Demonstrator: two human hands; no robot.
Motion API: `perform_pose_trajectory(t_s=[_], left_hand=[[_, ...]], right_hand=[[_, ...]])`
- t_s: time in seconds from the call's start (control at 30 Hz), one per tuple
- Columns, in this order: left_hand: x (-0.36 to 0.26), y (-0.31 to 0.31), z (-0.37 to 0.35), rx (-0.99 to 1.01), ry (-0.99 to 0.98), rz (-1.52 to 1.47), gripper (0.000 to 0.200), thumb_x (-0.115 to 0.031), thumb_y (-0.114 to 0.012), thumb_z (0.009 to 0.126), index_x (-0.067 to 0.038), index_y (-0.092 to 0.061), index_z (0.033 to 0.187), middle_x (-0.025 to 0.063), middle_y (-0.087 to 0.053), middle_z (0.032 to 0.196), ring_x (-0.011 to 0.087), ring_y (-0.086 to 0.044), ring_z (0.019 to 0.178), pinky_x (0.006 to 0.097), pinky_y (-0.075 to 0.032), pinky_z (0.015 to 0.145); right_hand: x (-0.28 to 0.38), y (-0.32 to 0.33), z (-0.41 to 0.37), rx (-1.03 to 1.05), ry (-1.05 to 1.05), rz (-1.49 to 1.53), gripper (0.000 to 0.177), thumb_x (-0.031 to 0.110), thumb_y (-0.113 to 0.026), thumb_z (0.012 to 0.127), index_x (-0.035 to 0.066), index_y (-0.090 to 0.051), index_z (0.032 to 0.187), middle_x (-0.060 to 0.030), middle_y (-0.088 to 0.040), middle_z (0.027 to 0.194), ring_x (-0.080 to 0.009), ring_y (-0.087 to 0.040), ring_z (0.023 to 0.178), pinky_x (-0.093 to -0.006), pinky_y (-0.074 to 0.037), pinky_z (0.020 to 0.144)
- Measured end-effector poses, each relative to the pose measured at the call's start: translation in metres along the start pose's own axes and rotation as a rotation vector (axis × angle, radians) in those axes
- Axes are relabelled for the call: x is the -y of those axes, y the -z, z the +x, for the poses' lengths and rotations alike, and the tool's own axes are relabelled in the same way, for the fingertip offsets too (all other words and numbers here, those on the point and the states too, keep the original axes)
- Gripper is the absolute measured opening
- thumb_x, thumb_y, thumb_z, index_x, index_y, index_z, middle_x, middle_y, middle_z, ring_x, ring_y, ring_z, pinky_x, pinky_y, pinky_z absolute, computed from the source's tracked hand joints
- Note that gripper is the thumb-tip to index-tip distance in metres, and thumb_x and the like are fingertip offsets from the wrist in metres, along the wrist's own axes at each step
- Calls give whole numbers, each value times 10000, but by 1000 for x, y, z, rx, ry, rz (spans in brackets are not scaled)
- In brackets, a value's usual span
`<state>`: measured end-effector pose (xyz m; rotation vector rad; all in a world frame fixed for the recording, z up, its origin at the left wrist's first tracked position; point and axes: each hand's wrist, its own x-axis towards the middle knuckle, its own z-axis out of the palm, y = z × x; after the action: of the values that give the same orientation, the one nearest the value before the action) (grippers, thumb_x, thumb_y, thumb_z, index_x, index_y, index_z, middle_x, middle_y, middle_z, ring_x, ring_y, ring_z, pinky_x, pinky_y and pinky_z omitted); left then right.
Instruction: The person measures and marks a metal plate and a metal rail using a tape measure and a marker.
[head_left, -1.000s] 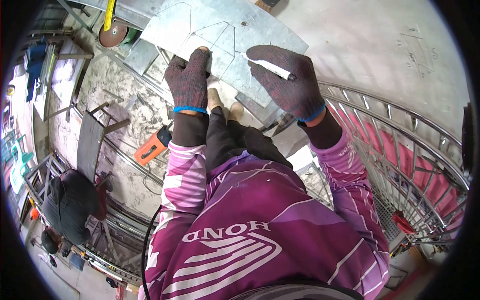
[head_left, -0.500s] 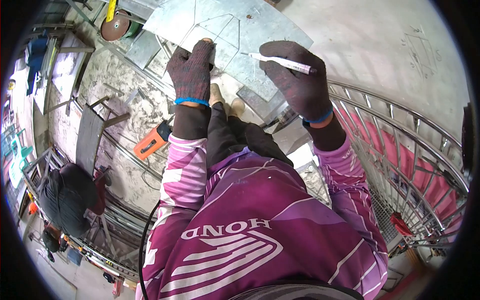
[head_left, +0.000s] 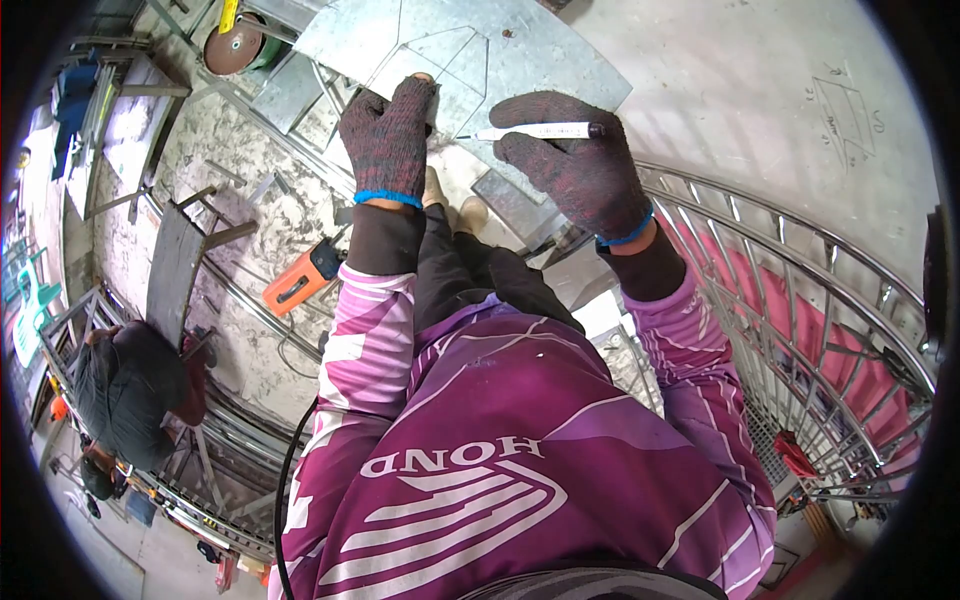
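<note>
A shiny metal sheet (head_left: 560,60) with dark drawn lines lies at the top middle. My left hand (head_left: 390,140), in a dark knitted glove with a blue cuff, is at the sheet's near edge, fingers closed; what it grips there is hidden. My right hand (head_left: 575,165), gloved alike, holds a white marker (head_left: 540,131) between thumb and fingers. The marker's thin dark tip points left, over the near part of the sheet between both hands. Whether the tip touches the metal cannot be made out.
An orange tool case (head_left: 303,277) lies on the floor left of my legs. Curved metal railings (head_left: 800,240) with pink material stand at right. Another person (head_left: 130,390) in dark clothes is bent over at lower left, near a grey board (head_left: 173,265). A round disc (head_left: 233,48) is at upper left.
My right hand has moved slightly down and left, and the marker has turned nearly level, its tip nearer my left hand. The other person has shifted slightly.
</note>
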<state>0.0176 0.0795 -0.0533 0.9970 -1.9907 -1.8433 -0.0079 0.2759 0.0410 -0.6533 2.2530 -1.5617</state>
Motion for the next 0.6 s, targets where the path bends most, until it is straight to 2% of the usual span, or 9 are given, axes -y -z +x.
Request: perform_pose_trajectory(t_s=[0.17,0.23,0.6], left_hand=[[-6,1,-3,5,-1,-45,534,-376,-834,789,19,-549,571,88,-535,547,156,-490,531,364,-417,510],[-2,1,-1,1,0,-53,535,-376,-833,790,18,-544,571,84,-527,546,154,-499,535,361,-423,514],[-3,2,-2,-6,22,-50,542,-364,-839,792,-5,-509,556,69,-520,541,136,-508,530,336,-431,499]], right_hand=[[1,-2,2,19,42,-32,217,28,-744,862,12,-738,1078,-121,-738,1089,-200,-717,1000,-321,-592,843],[3,-3,2,23,0,-21,215,35,-741,868,12,-740,1082,-124,-735,1104,-204,-715,1013,-327,-596,841],[4,-1,5,25,0,-37,203,42,-741,867,5,-738,1066,-132,-738,1089,-193,-717,987,-327,-598,838]])
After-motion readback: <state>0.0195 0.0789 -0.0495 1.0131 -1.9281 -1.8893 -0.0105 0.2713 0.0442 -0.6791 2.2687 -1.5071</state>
